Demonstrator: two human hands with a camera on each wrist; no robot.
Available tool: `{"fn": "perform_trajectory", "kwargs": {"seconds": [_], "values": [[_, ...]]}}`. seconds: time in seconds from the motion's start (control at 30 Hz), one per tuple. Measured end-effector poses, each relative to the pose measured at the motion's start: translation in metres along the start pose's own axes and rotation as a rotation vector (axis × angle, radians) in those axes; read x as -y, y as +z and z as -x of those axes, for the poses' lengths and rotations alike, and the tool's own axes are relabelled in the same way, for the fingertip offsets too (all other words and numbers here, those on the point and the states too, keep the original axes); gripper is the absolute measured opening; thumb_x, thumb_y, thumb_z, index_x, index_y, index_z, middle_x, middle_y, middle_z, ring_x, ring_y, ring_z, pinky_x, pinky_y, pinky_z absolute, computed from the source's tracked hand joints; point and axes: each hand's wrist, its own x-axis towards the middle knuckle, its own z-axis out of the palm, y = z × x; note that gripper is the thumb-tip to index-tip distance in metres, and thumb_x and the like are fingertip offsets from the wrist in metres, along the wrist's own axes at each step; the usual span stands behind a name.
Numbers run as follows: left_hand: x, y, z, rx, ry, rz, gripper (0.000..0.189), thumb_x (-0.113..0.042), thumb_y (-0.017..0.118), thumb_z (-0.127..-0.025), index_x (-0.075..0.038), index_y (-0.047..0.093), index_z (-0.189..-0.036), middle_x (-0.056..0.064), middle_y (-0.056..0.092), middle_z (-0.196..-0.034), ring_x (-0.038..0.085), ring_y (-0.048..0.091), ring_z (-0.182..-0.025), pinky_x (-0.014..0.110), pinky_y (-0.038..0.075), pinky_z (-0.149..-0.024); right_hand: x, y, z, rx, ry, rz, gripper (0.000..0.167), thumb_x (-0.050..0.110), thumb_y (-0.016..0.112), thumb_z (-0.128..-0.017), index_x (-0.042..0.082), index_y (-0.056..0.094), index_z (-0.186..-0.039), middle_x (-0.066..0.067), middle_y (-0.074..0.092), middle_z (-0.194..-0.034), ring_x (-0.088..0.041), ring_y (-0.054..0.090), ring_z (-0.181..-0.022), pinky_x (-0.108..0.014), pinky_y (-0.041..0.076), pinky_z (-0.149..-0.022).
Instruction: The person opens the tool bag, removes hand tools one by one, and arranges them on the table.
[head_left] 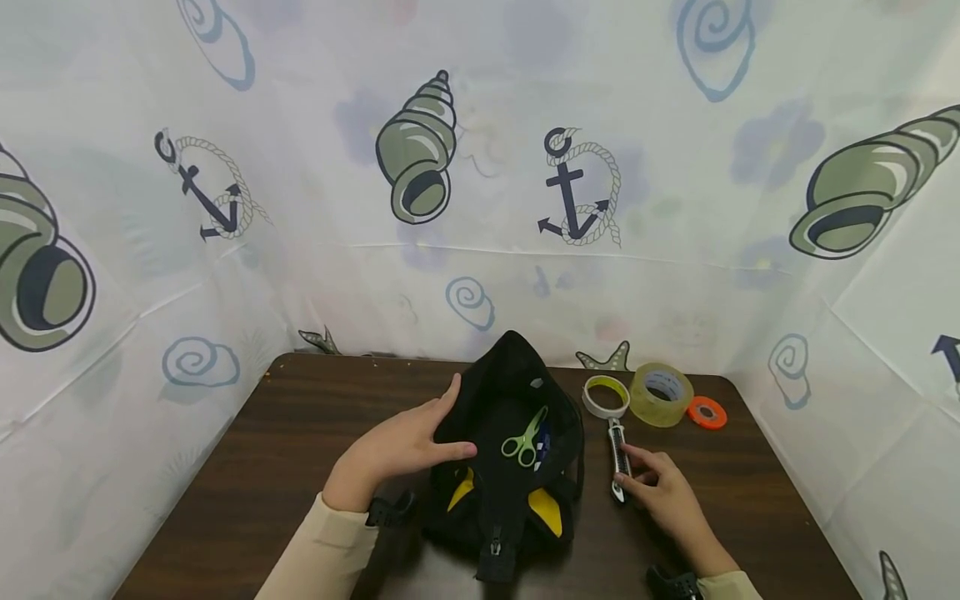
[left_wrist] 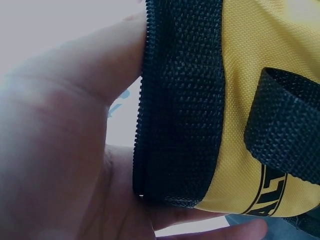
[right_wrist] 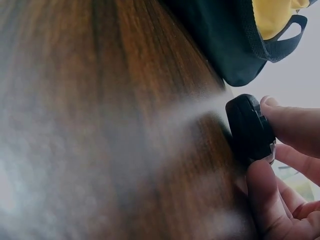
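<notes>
A black and yellow zippered tool bag [head_left: 498,517] stands unzipped on the table. Green-handled scissors [head_left: 527,442] lie inside it, beside a partly covered blue and white item. My left hand [head_left: 408,437] holds the bag's left rim, thumb inside and fingers along the outside. Up close in the left wrist view, the zipper edge [left_wrist: 142,120] runs between thumb and fingers. On the right, my right hand [head_left: 663,492] pinches a black and white utility knife [head_left: 618,458] between thumb and fingers. Its dark end [right_wrist: 250,125] shows close over the wood in the right wrist view.
Behind the knife are a white tape roll with a yellow inside [head_left: 606,410], a wide clear tape roll [head_left: 663,412] and a small orange tape roll [head_left: 707,412]. The brown wooden table [head_left: 315,408] meets a printed curtain [head_left: 495,150] at its back and sides.
</notes>
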Motion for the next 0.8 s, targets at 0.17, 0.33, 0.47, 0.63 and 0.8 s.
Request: {"fn": "perform_trajectory", "kwargs": {"seconds": [0.17,0.33,0.47,0.63,0.8], "values": [[0.0009,-0.0008,0.001,-0.002,0.005,-0.003,0.117,-0.082,0.065,-0.093,-0.037,-0.004,-0.176,0.0,0.02,-0.183,0.031,0.032,-0.167,0.061,0.032,-0.132,0.0019,0.0004,-0.0009,0.003,-0.006,0.002,0.059,0.022,0.086,-0.096,0.013,0.066,-0.151,-0.02,0.057,-0.128,-0.014,0.064,-0.086,-0.026,0.06,-0.064],[0.0014,-0.0004,0.0023,-0.009,0.006,-0.008,0.115,-0.08,0.066,-0.094,-0.036,-0.002,-0.176,0.001,0.021,-0.182,0.031,0.032,-0.167,0.061,0.033,-0.132,0.0018,0.0011,0.0001,0.003,-0.019,0.017,0.059,0.023,0.087,-0.096,0.013,0.067,-0.151,-0.019,0.058,-0.128,-0.013,0.062,-0.086,-0.026,0.057,-0.064],[0.0023,0.0004,0.0027,-0.01,0.006,-0.007,0.114,-0.078,0.066,-0.095,-0.036,-0.002,-0.176,0.002,0.022,-0.182,0.031,0.032,-0.167,0.06,0.032,-0.132,0.0011,0.0019,0.0004,-0.062,-0.036,0.028,0.05,0.03,0.084,-0.098,0.015,0.071,-0.144,-0.014,0.064,-0.122,-0.011,0.06,-0.086,-0.025,0.053,-0.066],[0.0025,0.0001,0.0037,-0.011,0.006,-0.004,0.114,-0.079,0.066,-0.095,-0.036,-0.002,-0.176,0.001,0.021,-0.182,0.03,0.032,-0.167,0.06,0.032,-0.133,-0.001,0.0022,-0.0009,-0.145,0.022,-0.115,0.037,0.035,0.077,-0.105,0.013,0.075,-0.134,-0.003,0.068,-0.103,-0.01,0.057,-0.073,-0.026,0.051,-0.059],[0.0003,-0.0012,0.0016,-0.006,0.013,-0.013,0.115,-0.081,0.065,-0.094,-0.038,-0.003,-0.175,0.001,0.022,-0.182,0.03,0.033,-0.167,0.06,0.033,-0.132,0.0037,-0.0016,0.0011,-0.177,0.06,-0.191,0.031,0.03,0.075,-0.106,0.009,0.075,-0.129,0.005,0.064,-0.091,-0.01,0.055,-0.066,-0.027,0.051,-0.056]]}}
